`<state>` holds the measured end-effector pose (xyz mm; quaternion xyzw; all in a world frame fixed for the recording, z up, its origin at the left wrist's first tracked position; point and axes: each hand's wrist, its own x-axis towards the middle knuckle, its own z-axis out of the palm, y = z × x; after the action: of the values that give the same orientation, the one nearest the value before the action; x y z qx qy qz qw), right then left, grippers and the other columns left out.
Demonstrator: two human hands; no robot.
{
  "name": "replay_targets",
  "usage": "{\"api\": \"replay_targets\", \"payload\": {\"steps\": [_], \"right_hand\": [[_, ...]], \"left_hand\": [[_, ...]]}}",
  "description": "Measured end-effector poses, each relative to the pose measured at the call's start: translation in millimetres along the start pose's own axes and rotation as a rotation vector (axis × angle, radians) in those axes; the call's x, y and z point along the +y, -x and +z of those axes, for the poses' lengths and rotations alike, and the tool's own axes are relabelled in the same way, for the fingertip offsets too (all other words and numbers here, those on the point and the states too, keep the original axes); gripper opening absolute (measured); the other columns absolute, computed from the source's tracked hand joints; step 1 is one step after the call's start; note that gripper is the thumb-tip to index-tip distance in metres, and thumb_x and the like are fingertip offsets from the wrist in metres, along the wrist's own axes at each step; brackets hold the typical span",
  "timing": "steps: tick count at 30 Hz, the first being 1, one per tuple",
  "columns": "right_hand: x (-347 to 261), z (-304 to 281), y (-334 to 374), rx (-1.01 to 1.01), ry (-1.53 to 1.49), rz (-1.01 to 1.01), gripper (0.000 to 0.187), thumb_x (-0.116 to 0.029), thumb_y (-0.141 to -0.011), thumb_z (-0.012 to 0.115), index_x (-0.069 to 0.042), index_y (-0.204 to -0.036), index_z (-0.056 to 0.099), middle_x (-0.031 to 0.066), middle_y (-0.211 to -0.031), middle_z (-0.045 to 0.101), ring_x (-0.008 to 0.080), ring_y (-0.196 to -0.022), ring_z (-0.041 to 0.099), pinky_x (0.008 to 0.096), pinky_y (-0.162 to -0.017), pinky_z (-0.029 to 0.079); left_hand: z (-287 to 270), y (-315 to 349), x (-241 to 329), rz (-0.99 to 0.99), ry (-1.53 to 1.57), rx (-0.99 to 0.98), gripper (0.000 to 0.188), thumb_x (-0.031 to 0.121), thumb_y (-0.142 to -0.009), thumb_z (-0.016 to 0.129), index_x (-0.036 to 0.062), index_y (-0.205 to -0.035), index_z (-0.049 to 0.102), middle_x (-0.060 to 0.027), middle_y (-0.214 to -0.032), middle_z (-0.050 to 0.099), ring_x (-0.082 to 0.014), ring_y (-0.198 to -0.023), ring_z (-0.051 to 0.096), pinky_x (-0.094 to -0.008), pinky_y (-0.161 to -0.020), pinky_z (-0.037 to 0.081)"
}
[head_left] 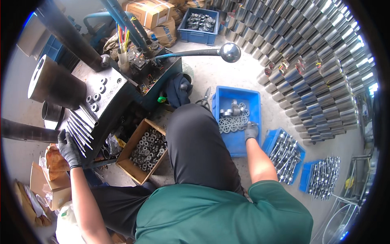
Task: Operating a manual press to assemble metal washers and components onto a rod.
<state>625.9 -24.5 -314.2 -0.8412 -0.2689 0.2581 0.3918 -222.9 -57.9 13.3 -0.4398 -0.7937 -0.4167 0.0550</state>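
My left hand [69,150], in a dark grey glove, is at the near edge of the press table, beside several thin metal rods [80,129] lying side by side. Its fingers are stretched and apart, with nothing seen in them. On the right, my gloved right hand [252,131] reaches into a blue plastic bin [237,145]. Its fingers are bent at the end of the rows of round, spoked metal end caps [230,124]; what they hold is hidden. Several thicker metal rings [232,111] lie behind those caps.
Small rings [96,96] sit on the press table [107,76], under a large dark cylinder [59,79]. A ball-ended lever [230,53] juts out ahead. A wooden box [136,173] holds bearings. Blue bins of rotor shafts [285,156] stand right, near stacked metal tubes [321,81]. Scissors [205,99] lie by my knee.
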Motion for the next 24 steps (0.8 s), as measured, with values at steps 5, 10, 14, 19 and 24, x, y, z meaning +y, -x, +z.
{"api": "replay_targets", "payload": {"steps": [5,10,14,19,24], "right_hand": [[-16.3,-12.5,8.2,-0.161,0.381,-0.279,0.037,-0.033,-0.100,0.066,-0.004,-0.123,0.070,0.0181,-0.107,0.077,0.0302,-0.099,0.074,0.0409,-0.088,0.054],[-5.0,-13.9,14.3,-0.194,0.157,-0.262,0.040,-0.024,-0.093,0.078,-0.001,-0.123,0.066,0.0099,-0.102,0.075,0.0187,-0.092,0.070,0.0339,-0.088,0.054],[24.2,0.4,0.1,-0.266,0.107,-0.171,0.040,-0.021,-0.086,0.082,-0.001,-0.117,0.068,0.0147,-0.105,0.076,0.0297,-0.095,0.071,0.0391,-0.088,0.053],[48.0,34.5,-18.1,-0.220,-0.044,-0.139,0.048,-0.030,-0.081,0.086,-0.001,-0.114,0.068,0.0132,-0.105,0.074,0.0308,-0.096,0.070,0.0393,-0.089,0.053],[20.5,49.2,-3.0,0.161,0.302,-0.049,0.033,-0.002,-0.079,0.082,0.000,-0.105,0.061,0.0082,-0.096,0.069,0.0195,-0.083,0.066,0.0335,-0.077,0.057]], "left_hand": [[-2.7,2.6,3.7,-0.012,-0.008,-0.007,0.033,0.018,-0.103,0.063,-0.0010,-0.130,0.064,-0.0112,-0.122,0.071,-0.0194,-0.111,0.063,-0.0328,-0.103,0.046],[-2.7,5.4,8.1,-0.043,0.030,0.007,0.032,0.018,-0.104,0.062,-0.0018,-0.130,0.064,-0.0112,-0.124,0.070,-0.0198,-0.114,0.062,-0.0329,-0.105,0.045],[-2.1,7.0,9.8,-0.006,0.023,0.021,0.031,0.016,-0.104,0.061,-0.0023,-0.129,0.064,-0.0112,-0.124,0.070,-0.0197,-0.114,0.062,-0.0331,-0.106,0.045],[-1.6,7.8,9.6,-0.032,0.038,0.023,0.029,0.014,-0.104,0.061,-0.0026,-0.128,0.064,-0.0105,-0.123,0.070,-0.0190,-0.115,0.062,-0.0328,-0.106,0.044],[-2.7,6.6,6.5,-0.029,0.036,0.011,0.028,0.013,-0.105,0.060,-0.0027,-0.128,0.064,-0.0099,-0.122,0.070,-0.0186,-0.114,0.062,-0.0328,-0.106,0.044]]}}
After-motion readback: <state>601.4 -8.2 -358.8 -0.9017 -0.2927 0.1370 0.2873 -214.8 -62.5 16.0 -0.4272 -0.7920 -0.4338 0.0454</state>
